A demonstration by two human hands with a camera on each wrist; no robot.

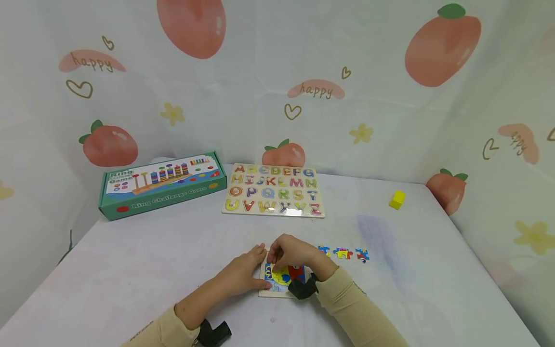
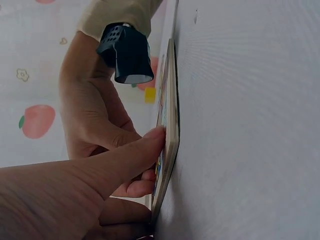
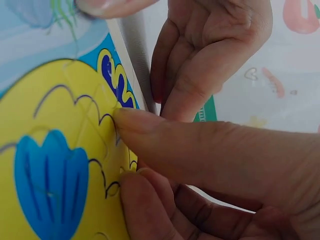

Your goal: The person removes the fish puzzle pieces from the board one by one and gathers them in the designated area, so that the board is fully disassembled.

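Observation:
A small wooden jigsaw puzzle (image 1: 277, 294) with a yellow, blue and red picture lies flat on the table. My left hand (image 1: 240, 272) rests along its left side with the fingers stretched out. The left thumb (image 2: 154, 137) presses on the near corner of the board. Over the puzzle's upper left part is my right hand (image 1: 295, 253), its fingers bent down. Thumb and index finger pinch a yellow puzzle piece (image 3: 107, 137) close to the board's edge; the hand hides part of the picture. Loose puzzle pieces (image 1: 343, 253) lie in a row to the right.
An alphabet board (image 1: 273, 188) lies behind the puzzle. To its left stands a green Ring Challenge Game box (image 1: 162, 185). A yellow block (image 1: 397, 199) sits at the back right. A printed curtain (image 1: 256, 72) closes off the table's back and sides.

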